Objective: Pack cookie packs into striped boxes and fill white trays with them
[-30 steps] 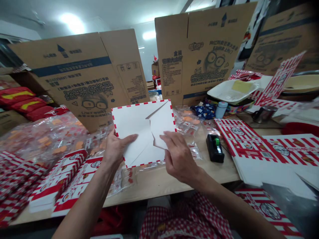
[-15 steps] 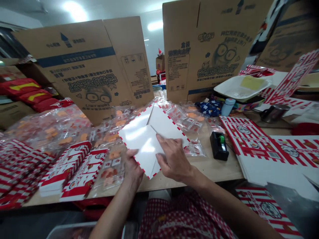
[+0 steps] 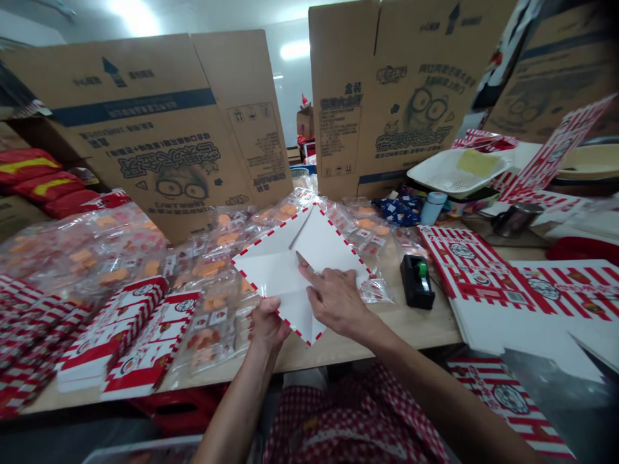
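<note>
A white folded card sheet (image 3: pixel 275 274) with red dashes along its edges is tilted in front of me, one corner towards me. Its flaps fold inward and leave a dark slit near the middle. My left hand (image 3: pixel 268 322) grips the lower left edge, thumb on top, the other fingers mostly hidden beneath. Over the right half lies my right hand (image 3: pixel 336 299), its index finger stretched out and touching a flap by the slit. The right thumb stands apart from that finger. The sheet's underside is hidden.
Flat red-and-white printed cartons (image 3: pixel 149 341) are stacked at left, beside clear snack bags (image 3: pixel 207 328). A black tape dispenser (image 3: pixel 416 281) stands right of the sheet, near more printed card (image 3: pixel 476 264). Cardboard boxes (image 3: pixel 169 129) line the back. A blue bottle (image 3: pixel 434 207) stands by a white basket (image 3: pixel 457 177).
The card sheet and both hands have shifted slightly right in view, while the surroundings slid left. The shine on the sheet has faded. My left hand keeps its grip.
</note>
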Action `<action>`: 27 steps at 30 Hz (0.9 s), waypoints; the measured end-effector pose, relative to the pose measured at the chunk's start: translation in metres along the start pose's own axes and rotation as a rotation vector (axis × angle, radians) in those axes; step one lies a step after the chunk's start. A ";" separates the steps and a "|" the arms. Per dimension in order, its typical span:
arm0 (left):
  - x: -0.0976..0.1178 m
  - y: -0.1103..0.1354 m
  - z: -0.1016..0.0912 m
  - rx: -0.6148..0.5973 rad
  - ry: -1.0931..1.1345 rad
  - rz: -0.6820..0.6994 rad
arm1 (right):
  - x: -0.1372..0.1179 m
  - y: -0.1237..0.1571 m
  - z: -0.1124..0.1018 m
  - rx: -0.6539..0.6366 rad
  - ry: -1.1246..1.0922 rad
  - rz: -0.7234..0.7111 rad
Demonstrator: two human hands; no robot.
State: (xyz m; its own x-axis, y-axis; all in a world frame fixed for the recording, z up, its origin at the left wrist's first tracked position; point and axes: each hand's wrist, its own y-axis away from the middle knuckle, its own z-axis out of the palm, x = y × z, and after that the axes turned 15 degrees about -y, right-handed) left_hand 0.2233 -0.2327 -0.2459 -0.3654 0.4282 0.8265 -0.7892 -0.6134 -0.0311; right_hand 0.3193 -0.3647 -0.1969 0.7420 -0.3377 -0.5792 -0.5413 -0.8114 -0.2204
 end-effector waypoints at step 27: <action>0.040 0.005 -0.009 0.020 -0.259 0.187 | 0.046 0.004 -0.050 0.387 -0.847 -0.127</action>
State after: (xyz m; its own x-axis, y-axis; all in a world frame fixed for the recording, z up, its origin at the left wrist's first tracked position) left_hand 0.2004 -0.2129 -0.2175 -0.3636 0.1248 0.9232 -0.7092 -0.6796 -0.1874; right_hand 0.3711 -0.4079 -0.1852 0.3520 0.3256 -0.8775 -0.6826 -0.5522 -0.4787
